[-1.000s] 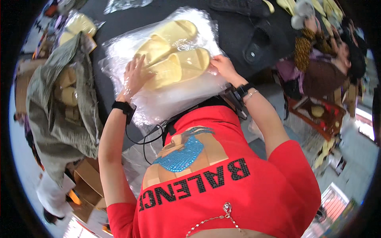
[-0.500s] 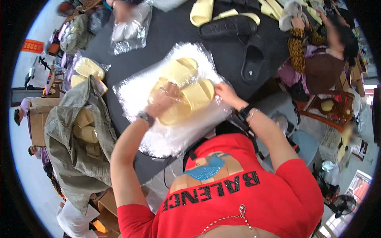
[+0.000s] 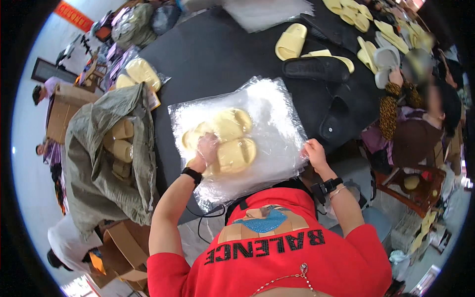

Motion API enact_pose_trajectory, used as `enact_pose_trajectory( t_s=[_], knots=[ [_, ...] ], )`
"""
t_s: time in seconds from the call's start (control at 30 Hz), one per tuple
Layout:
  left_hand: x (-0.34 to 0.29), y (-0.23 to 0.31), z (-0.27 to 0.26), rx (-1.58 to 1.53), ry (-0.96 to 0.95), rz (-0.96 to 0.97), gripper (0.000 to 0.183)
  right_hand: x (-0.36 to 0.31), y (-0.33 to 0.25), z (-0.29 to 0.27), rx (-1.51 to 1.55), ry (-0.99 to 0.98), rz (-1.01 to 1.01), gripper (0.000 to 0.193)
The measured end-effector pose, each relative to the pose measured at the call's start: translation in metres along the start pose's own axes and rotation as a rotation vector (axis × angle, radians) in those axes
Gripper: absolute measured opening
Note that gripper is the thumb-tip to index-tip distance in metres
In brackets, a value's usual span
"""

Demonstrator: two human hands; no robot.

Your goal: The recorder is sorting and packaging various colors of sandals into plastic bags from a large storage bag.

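A pair of pale yellow slide slippers (image 3: 238, 154) lies side by side over a stack of clear plastic bags (image 3: 277, 119), with shiny film seeming to cover at least part of them. My left hand (image 3: 207, 150) is closed on the slippers at their left ends, its fingertips partly hidden. At the stack's right edge my right hand (image 3: 313, 152) pinches the edge of a clear plastic bag between thumb and fingers.
Left of the table gapes a grey-green woven sack (image 3: 81, 148) holding more slippers. A bagged yellow pair (image 3: 141, 74) lies at the table's left edge. Black slippers (image 3: 316, 69) and loose yellow ones (image 3: 292, 40) sit at the back right, near another person's sleeve (image 3: 389, 114).
My right hand has moved away from the slippers to the bag's right edge. My left hand stays on the slippers. The view has shifted, and the other hand with a bagged pair at the back left is gone.
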State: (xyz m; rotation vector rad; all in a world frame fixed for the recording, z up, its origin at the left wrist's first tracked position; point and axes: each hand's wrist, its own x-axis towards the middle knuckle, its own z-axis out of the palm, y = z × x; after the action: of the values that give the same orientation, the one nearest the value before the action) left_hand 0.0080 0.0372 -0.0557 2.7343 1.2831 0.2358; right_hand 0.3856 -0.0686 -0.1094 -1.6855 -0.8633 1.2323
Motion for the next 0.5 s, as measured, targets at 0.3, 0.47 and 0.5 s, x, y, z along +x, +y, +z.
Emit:
enact_pose_trajectory(
  t_s=[0.3, 0.47, 0.5],
  knots=[
    [-0.145, -0.135, -0.064, -0.124, 0.550, -0.705, 0.019, 0.010, -0.021, -0.015, -0.156, -0.033, 0.084, 0.013],
    [-0.093, -0.109, -0.158, -0.575, 0.847, -0.684, 0.019, -0.004, -0.067, 0.015, -0.684, -0.047, -0.161, 0.041],
    [-0.066, -0.080, -0.171, -0.630, 0.869, -0.602, 0.021, -0.007, -0.072, 0.025, -0.955, 0.066, -0.397, 0.043]
  ],
)
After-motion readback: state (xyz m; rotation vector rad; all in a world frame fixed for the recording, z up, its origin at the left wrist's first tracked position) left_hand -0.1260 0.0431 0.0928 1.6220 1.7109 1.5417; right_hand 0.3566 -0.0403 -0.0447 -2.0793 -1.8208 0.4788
